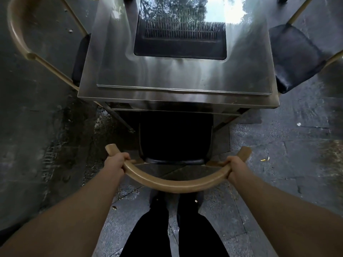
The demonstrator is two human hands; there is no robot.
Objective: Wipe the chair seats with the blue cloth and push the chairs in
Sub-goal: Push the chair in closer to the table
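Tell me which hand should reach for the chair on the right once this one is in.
Right, probably. The right hand grips the curved backrest on the side nearer the right-hand chair, whose seat sticks out beside the steel table.

Down below, a dark stone-slab floor, wet and patchy, with a few pale scraps of litter off to the right. Dead centre stands a stainless steel table, its top streaked and shining. Set into it, a black recessed grill with fine slats. The far end of the tabletop mirrors bright sky and tree branches.
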